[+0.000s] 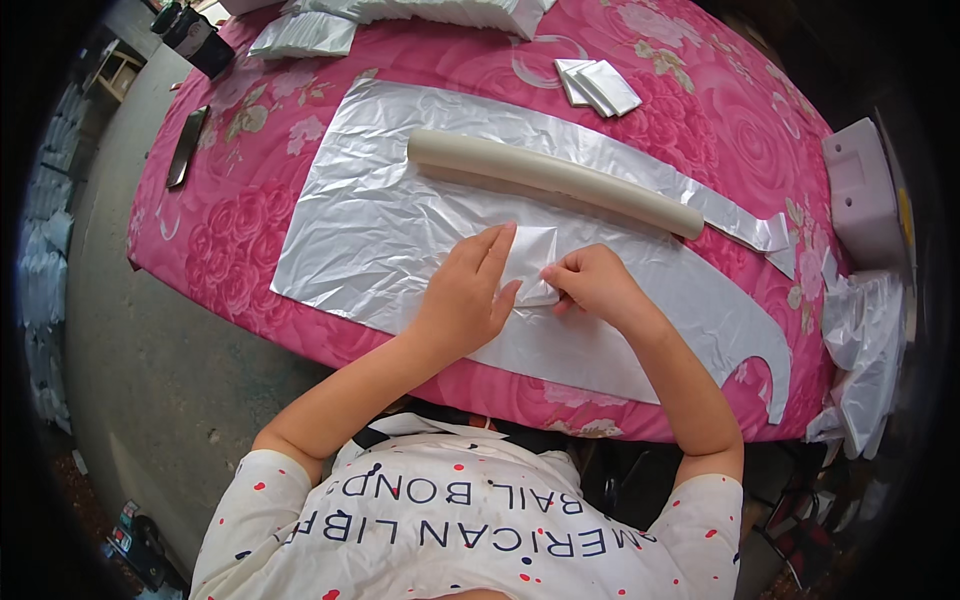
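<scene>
A small folded square of silvery-white plastic film [535,250] lies on a larger spread of the same film [345,220]. My left hand [465,285] rests on the left side of the square, its fingers stretched out and thumb apart. At the square's right edge, the thumb and fingertips of my right hand [595,283] are pinched together on the film. Just beyond both hands, a pale grey-beige tube [555,178] lies slantwise across the spread film.
A pink floral cloth [240,240] covers the table. Several folded film squares [598,87] lie at the far side, near white stacks [440,12]. A dark flat object [187,147] and a black container [193,42] are on the left. A white box [868,185] stands right, above crumpled plastic bags [862,345].
</scene>
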The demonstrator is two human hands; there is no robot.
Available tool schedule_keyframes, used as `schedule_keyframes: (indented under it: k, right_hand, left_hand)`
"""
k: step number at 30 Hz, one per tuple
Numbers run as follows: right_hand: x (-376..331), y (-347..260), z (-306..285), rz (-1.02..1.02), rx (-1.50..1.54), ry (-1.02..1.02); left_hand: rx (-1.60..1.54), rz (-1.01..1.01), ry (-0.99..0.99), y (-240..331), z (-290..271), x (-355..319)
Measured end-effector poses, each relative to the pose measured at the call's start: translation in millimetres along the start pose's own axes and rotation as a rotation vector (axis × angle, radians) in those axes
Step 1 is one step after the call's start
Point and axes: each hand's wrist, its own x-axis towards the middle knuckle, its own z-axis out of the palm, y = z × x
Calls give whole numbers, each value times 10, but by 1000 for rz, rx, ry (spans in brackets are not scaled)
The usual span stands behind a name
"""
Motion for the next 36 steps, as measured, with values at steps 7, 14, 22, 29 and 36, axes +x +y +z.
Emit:
schedule_keyframes:
  k: [7, 14, 22, 29, 36]
  right_hand:
    - [51, 90, 12, -62, -47, 26]
    - [-64, 39, 66, -60, -52, 84]
    - [-360, 43, 66, -205, -822, 276]
    - [-33, -81, 209, -1010, -760, 465]
    - [224, -22, 999, -914, -686, 280]
  left_hand:
    - [104, 114, -189, 135, 257, 75]
    - [138, 100, -273, 44, 349, 22]
    - [121, 104, -247, 18, 292, 16]
    - [-719, -248, -170, -123, -227, -507]
    - [-1176, -1008, -525, -199, -853, -1425]
